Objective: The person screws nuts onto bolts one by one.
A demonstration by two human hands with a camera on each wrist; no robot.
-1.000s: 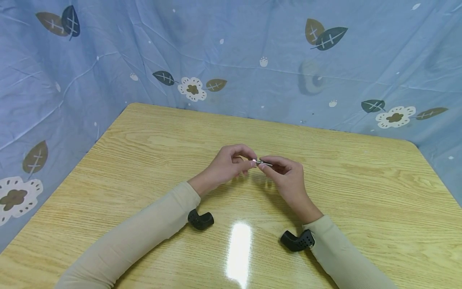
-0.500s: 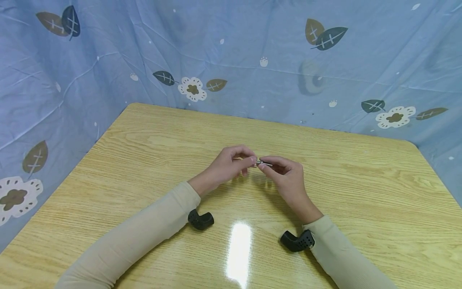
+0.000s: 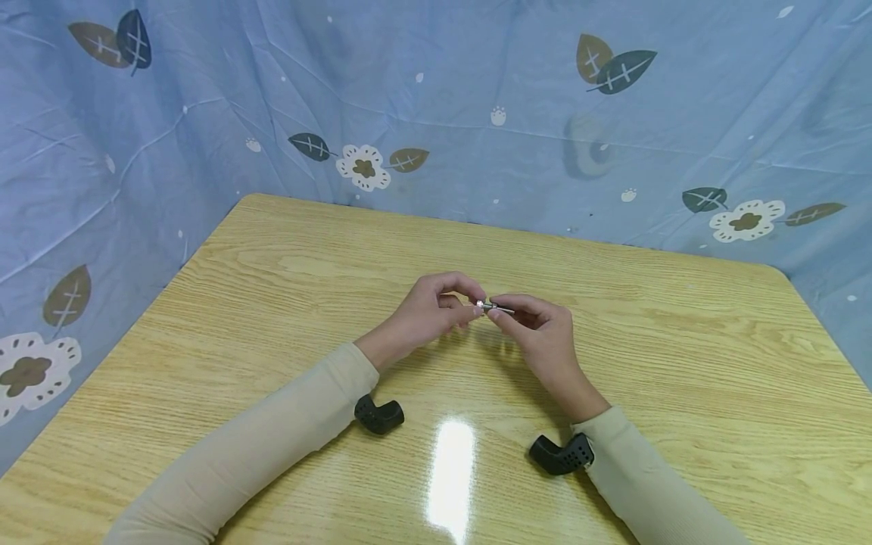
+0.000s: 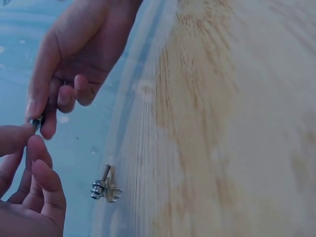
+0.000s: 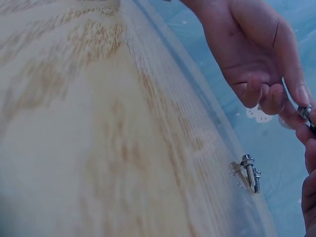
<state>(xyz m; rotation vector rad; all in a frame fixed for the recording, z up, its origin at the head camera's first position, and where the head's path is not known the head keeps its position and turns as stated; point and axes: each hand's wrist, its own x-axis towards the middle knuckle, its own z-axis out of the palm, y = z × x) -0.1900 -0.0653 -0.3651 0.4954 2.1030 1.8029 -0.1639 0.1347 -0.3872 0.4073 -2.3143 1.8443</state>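
Note:
A small metal bolt point(image 3: 502, 309) is held between both hands above the wooden table. My left hand point(image 3: 432, 310) pinches its shiny ringed end point(image 5: 305, 112) with thumb and forefinger, the other fingers loosely bent below. The thumb and forefinger of my right hand point(image 3: 541, 329) pinch the bolt from the other side, its thin shank showing in the gap between them. In the left wrist view the right hand point(image 4: 81, 59) is above and the left hand point(image 4: 37, 197) at lower left. Fingertips hide much of the bolt.
Loose bolts point(image 5: 249, 170) with nuts or washers lie on the glossy table point(image 3: 306, 257), mirrored in its surface; the left wrist view also shows a bolt point(image 4: 100, 185). A blue leaf-patterned curtain point(image 3: 463, 91) hangs along the back and left. Black wrist mounts point(image 3: 378, 416) sit at both cuffs.
The left thumb slid up over the bolt's shiny end half a second ago and is now back down, showing that end again. The right hand has stayed in place.

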